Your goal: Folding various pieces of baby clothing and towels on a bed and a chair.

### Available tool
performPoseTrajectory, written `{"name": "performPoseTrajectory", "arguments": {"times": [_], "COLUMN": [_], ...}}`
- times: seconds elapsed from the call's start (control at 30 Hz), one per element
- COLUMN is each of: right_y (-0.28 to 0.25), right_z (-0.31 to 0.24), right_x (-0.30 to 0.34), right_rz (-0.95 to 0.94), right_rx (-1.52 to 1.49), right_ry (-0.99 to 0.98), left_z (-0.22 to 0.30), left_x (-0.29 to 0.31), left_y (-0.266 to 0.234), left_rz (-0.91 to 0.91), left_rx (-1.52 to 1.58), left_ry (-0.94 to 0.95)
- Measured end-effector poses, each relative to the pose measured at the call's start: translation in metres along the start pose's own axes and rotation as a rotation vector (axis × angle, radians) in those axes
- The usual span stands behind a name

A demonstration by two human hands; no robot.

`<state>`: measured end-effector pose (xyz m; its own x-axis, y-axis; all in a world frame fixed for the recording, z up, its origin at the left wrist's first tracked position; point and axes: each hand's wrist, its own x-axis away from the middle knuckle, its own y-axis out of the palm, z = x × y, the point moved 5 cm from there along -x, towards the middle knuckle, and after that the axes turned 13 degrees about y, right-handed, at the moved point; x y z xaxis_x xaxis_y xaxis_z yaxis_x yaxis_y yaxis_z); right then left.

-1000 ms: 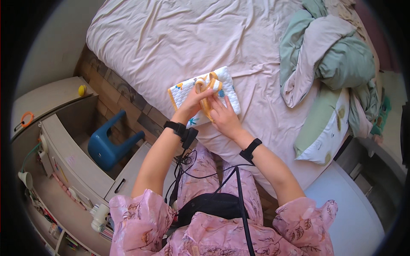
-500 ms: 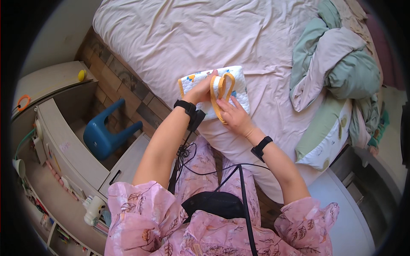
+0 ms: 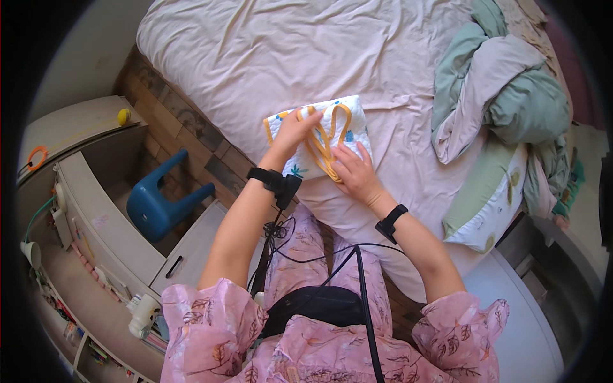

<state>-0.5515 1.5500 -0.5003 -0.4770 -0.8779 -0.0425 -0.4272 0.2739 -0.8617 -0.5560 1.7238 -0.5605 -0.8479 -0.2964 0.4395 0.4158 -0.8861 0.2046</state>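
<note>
A folded white quilted cloth pad (image 3: 297, 152) with a colourful print and yellow-orange edging lies on the near part of the bed. My left hand (image 3: 295, 133) is closed on its upper folded layers, thumb and fingers around the edging. Between my hands the yellow-edged layers stand up in narrow loops. My right hand (image 3: 359, 173) rests on the pad's near right side, fingers stretched out and a little apart, beside the place where the edging strips come together. The underside of the pad is hidden.
The bed (image 3: 268, 57) has a wrinkled pale pink sheet. A bunched green and pink quilt (image 3: 517, 96) and a pillow (image 3: 488, 198) lie at right. A blue stool (image 3: 156, 204) stands at left by a desk (image 3: 105, 220). Black cables (image 3: 361, 281) hang before me.
My left hand has shifted slightly left, drawing the yellow-edged layers with it, and the loops between my hands have spread wider. My right hand has moved very little.
</note>
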Motion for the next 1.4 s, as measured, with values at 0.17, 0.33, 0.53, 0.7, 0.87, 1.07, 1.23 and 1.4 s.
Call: {"name": "performPoseTrajectory", "arguments": {"times": [0.17, 0.33, 0.53, 0.7, 0.87, 1.07, 1.23, 1.4], "right_y": [-0.013, -0.007, -0.004, -0.003, -0.017, -0.011, 0.03, 0.036], "right_z": [0.007, -0.005, -0.014, -0.019, -0.034, -0.017, 0.003, 0.011], "right_x": [0.007, 0.002, 0.002, 0.005, -0.005, -0.04, -0.045, -0.043], "right_rz": [0.164, 0.179, 0.147, 0.13, 0.092, 0.114, -0.004, -0.05], "right_rx": [-0.016, -0.117, -0.163, -0.15, -0.286, 0.05, 0.218, 0.218], "right_ry": [0.28, 0.241, 0.162, 0.098, 0.107, 0.248, 0.299, 0.361], "left_z": [-0.002, -0.009, 0.009, -0.015, -0.004, -0.028, -0.024, 0.016], "left_x": [0.005, 0.025, 0.026, 0.035, 0.044, 0.068, 0.068, 0.067], "left_y": [-0.01, 0.01, 0.013, 0.029, 0.01, -0.041, -0.046, -0.034], "left_rz": [0.172, 0.152, 0.115, 0.093, 0.163, 0.229, 0.237, 0.363], "left_rx": [0.283, 0.506, -0.062, 0.312, -0.02, 0.107, 0.091, -0.088], "left_ry": [-0.033, -0.103, 0.208, -0.098, 0.056, -0.008, -0.029, 0.331]}}
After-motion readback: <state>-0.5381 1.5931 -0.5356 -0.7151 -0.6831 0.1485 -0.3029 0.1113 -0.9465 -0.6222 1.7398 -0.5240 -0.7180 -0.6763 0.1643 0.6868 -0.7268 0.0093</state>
